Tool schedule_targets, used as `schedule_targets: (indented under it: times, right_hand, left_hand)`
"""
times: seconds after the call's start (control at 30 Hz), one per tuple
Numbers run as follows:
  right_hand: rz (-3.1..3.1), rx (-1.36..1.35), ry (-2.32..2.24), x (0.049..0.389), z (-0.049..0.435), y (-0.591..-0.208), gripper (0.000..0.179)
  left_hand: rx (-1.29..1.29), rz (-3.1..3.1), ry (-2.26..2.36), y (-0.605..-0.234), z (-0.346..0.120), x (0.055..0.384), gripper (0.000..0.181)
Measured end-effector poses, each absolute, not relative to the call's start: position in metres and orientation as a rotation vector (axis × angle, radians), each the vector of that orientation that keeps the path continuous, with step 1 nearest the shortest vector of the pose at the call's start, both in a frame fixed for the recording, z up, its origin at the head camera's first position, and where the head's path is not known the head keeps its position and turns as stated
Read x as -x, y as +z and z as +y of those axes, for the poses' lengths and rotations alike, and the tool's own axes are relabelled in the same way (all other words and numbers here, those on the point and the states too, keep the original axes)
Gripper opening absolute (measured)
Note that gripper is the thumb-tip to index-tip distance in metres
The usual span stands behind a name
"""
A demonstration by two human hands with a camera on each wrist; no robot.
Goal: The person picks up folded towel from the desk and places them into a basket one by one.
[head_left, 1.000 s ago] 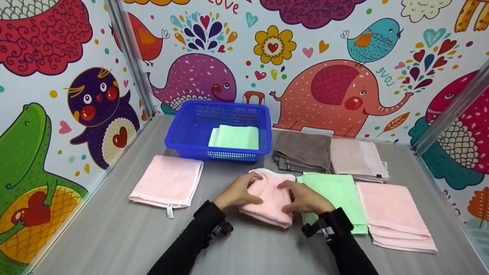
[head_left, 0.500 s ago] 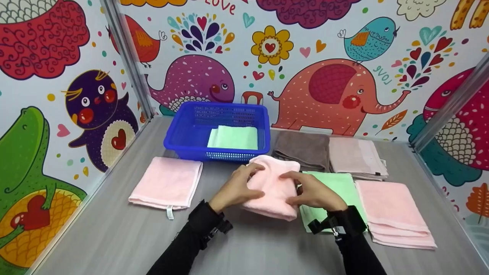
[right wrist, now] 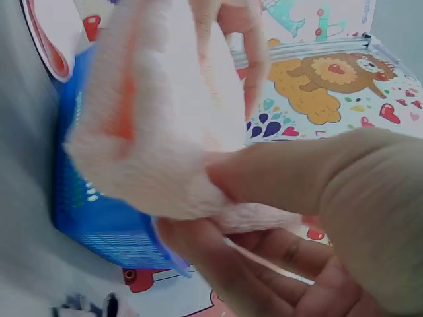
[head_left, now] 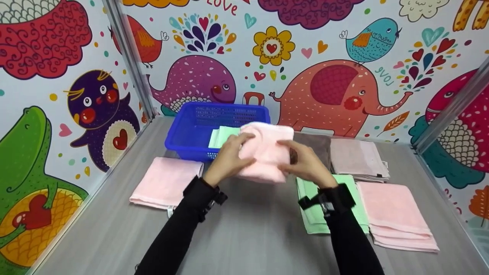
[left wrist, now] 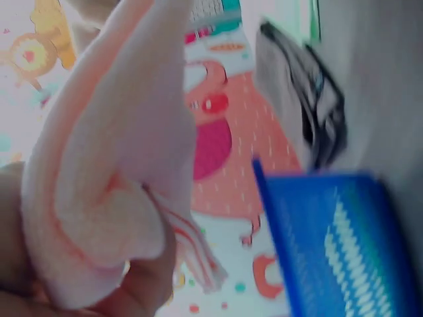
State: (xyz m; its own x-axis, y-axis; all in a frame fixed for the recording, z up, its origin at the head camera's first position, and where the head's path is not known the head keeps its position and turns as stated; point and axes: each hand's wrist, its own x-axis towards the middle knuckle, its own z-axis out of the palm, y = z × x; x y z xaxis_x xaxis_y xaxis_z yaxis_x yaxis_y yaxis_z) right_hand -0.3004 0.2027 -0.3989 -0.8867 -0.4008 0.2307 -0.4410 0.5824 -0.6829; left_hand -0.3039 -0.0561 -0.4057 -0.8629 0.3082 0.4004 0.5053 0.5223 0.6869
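Observation:
A folded pink towel (head_left: 267, 152) is held up off the table between both hands, partly in front of the blue basket (head_left: 183, 149). On its left side my left hand (head_left: 228, 158) grips the edge, fingers behind and thumb in front. My right hand (head_left: 308, 164) pinches the opposite side, which the right wrist view shows with the thumb on top of the pink cloth (right wrist: 178, 132) and fingers beneath. Inside the basket lies a folded light green towel (head_left: 221, 136), partly hidden by the pink one.
Another folded pink towel (head_left: 164, 181) lies left of the hands. To the right are a green towel (head_left: 344, 206), a pink towel (head_left: 397, 214), a dark brown towel (head_left: 319, 147) and a beige towel (head_left: 357, 156). Patterned walls stand behind and at the sides.
Both hands have lifted the pink towel from the table and carried it away from the body, up to the basket's front right side. The other towels have stayed put.

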Motion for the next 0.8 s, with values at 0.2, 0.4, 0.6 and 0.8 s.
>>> schedule_targets:
  times: [0.2, 0.4, 0.6, 0.8]
  right_hand:
    - [-2.662, -0.699, 1.191, 0.342, 0.176, -0.386, 0.059]
    - [-2.66, -0.576, 1.111, 0.376, 0.15, -0.389, 0.047]
    - [-2.656, -0.513, 0.951, 0.399, 0.121, -0.41, 0.041]
    - [-2.755, -0.462, 0.665, 0.408, 0.101, -0.439, 0.037]
  left_hand:
    - [0.558, -2.519, -1.166, -0.394, -0.068, 0.346, 0.053]
    - [0.537, -2.475, -1.112, -0.397, -0.076, 0.376, 0.019]
    - [0.449, -2.527, -1.037, -0.412, -0.085, 0.4, 0.015]
    - [0.395, -2.784, -0.959, -0.437, -0.098, 0.411, 0.024]
